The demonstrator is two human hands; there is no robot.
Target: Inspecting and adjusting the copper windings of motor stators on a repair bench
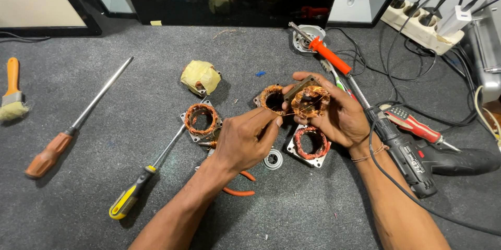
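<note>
**Copper wire being drawn from a motor stator**

Head view: the right hand point(338, 113) is cupping a square-framed stator point(310, 100) above the grey mat point(104, 177), its fingers curling round the frame and thumb pressing the near edge. The left hand point(245, 138) is pinching a thin copper wire point(292, 112) between thumb and forefinger, the strand running to the winding. This appears to be the unwinding step; the next pull seems to call for steady tension and a firm hold on the frame. Three more stators are lying near: one point(201, 119) left, one point(272, 99) behind, one point(311, 144) below. A yellow-handled screwdriver point(148, 174) is resting alongside.
</note>
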